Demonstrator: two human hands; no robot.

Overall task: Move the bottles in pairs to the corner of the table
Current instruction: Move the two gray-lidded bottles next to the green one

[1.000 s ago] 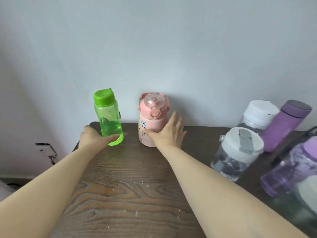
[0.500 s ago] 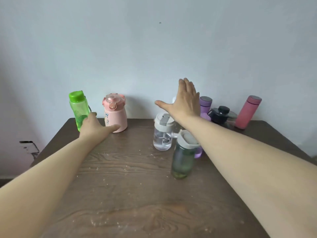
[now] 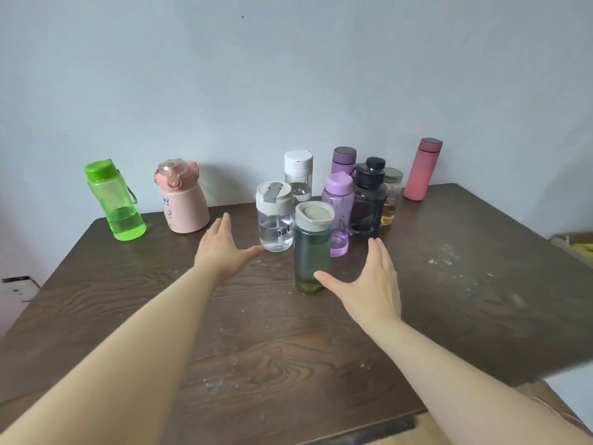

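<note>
A green bottle (image 3: 116, 202) and a pink bottle (image 3: 181, 199) stand side by side at the table's far left corner. In the middle stands a cluster: a clear bottle with a grey-white lid (image 3: 275, 218), a dark green bottle (image 3: 312, 248) nearest me, a purple bottle (image 3: 337, 213), a white-capped one (image 3: 298, 175), a black one (image 3: 368, 200) and others. My left hand (image 3: 223, 248) is open, its thumb at the clear bottle's base. My right hand (image 3: 369, 284) is open, its thumb touching the dark green bottle's lower side. Neither hand holds anything.
The dark wooden table (image 3: 465, 268) stands against a pale wall. A rose-coloured flask (image 3: 423, 170) stands alone at the far right, a purple flask (image 3: 344, 160) and a small jar (image 3: 391, 197) behind the cluster. The table's right edge drops off near a yellow-green object (image 3: 577, 247).
Both hands let go of the green and pink bottles at the left corner and moved right. They now sit open beside the clear and dark green bottles.
</note>
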